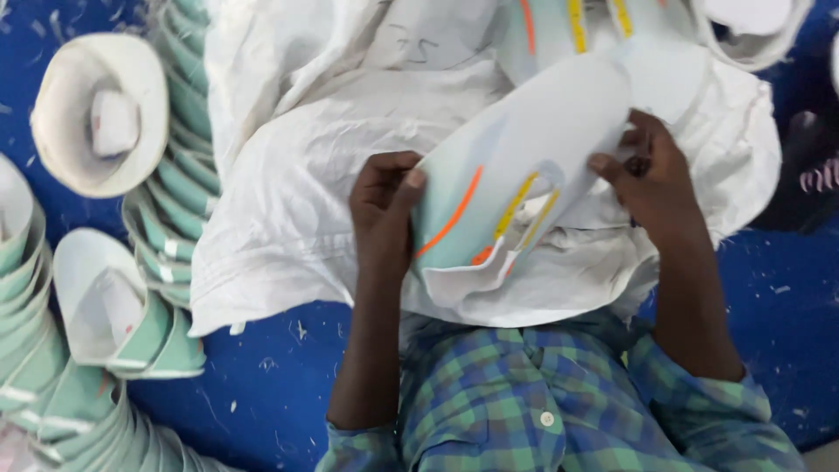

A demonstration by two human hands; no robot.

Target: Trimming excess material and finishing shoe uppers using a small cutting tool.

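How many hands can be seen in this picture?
2: left hand grips the curved sheet's left edge, right hand its right edge, over the white sack.

A large white woven sack (pixel 297 175) lies crumpled across the blue surface, centre frame

Two hands are in view, a left hand (pixel 383 205) and a right hand (pixel 651 179), and between them they hold one curved paper sheet (pixel 516 175). One white sack (pixel 297 175) lies under it. The stacked paper cones (pixel 170 192) on the blue sheet (pixel 262 393) are too many and too overlapped to count.
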